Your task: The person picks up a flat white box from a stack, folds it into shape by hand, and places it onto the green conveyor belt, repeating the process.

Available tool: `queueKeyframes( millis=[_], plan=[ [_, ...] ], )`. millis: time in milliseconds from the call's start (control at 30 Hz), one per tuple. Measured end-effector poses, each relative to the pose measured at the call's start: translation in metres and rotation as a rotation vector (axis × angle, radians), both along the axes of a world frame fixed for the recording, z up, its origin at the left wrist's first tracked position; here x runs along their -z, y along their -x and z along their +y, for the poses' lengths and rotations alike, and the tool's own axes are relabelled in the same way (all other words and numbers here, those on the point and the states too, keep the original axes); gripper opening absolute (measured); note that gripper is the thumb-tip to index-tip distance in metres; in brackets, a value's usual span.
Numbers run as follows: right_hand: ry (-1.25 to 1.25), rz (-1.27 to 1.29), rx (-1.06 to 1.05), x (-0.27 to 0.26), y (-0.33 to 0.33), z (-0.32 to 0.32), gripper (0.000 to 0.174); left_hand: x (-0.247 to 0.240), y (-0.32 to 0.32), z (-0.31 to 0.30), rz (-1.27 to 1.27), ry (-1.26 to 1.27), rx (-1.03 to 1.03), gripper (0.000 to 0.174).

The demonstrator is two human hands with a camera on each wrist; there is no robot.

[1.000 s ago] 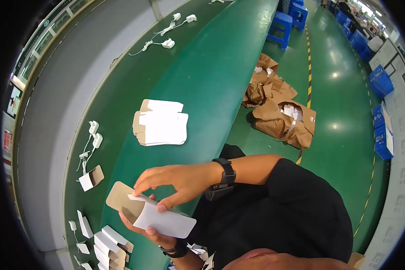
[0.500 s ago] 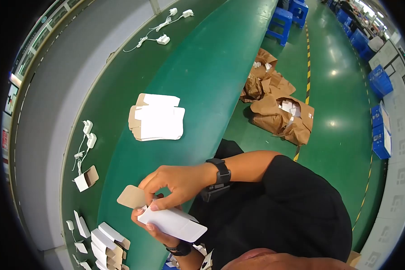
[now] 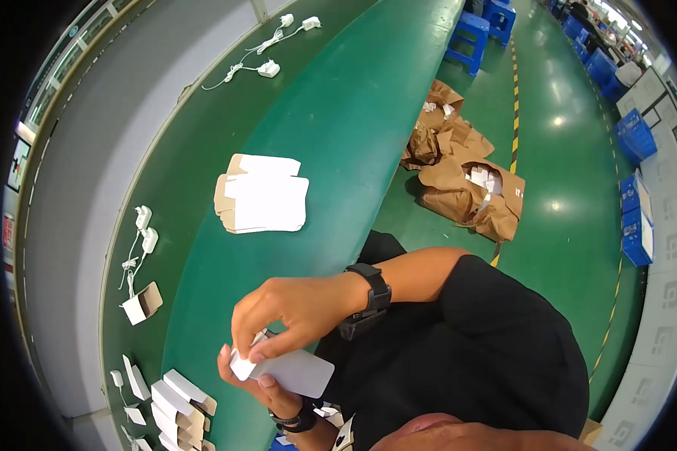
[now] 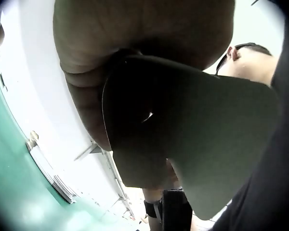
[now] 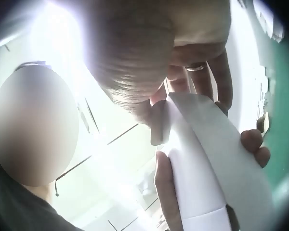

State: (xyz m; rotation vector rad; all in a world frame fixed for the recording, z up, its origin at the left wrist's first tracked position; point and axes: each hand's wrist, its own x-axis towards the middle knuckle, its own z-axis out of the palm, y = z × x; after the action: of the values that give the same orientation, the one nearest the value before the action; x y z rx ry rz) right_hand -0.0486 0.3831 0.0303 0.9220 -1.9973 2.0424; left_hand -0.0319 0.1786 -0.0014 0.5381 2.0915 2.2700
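A small white cardboard box (image 3: 299, 373) is held in front of the body by both hands. My left hand (image 3: 272, 392) grips it from below, thumb along its near side and fingertips past the end. My right hand (image 3: 289, 312) is over that same end, its thumb and fingers pinching the folded end flap. In the right wrist view, the white box (image 5: 197, 178) runs down from the right fingertips, with left fingers (image 5: 166, 187) along its sides. The left wrist view shows the box (image 4: 221, 130) dark and close, beneath the palm.
A stack of flat white cartons (image 3: 267, 199) lies on the green table (image 3: 331, 135). White adapters with cables (image 3: 149, 240) lie along the far side, near an open box (image 3: 141, 304). Several folded boxes (image 3: 174, 406) sit at lower left. Brown paper bags (image 3: 470, 195) stand on the floor.
The box's long end flap, sticking out open earlier, is now folded over the end under the right fingers. Both hands shifted slightly along with the box.
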Motion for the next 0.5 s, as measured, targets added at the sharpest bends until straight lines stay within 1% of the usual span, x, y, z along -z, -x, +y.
queueKeyframes(
  millis=[33, 167, 300, 400, 500],
  plan=[
    [0.002, -0.004, 0.0, 0.002, 0.0, 0.001, 0.016, 0.003, -0.001, -0.001, 0.025, 0.047, 0.01, 0.083],
    [0.029, 0.099, 0.078, 0.006, 0.0, 0.002, 0.015, 0.006, -0.003, 0.002, 0.097, 0.044, 0.041, 0.082],
    [-0.003, 0.081, 0.084, 0.002, 0.0, 0.009, 0.014, 0.006, -0.002, 0.009, 0.07, 0.024, 0.038, 0.082],
    [-0.052, -0.009, 0.1, -0.003, -0.002, 0.015, 0.015, 0.003, -0.001, 0.016, 0.052, 0.022, 0.036, 0.082],
    [-0.041, -0.058, 0.102, -0.005, -0.004, 0.02, 0.015, 0.003, -0.005, 0.021, 0.04, 0.021, 0.039, 0.081]
  ],
)
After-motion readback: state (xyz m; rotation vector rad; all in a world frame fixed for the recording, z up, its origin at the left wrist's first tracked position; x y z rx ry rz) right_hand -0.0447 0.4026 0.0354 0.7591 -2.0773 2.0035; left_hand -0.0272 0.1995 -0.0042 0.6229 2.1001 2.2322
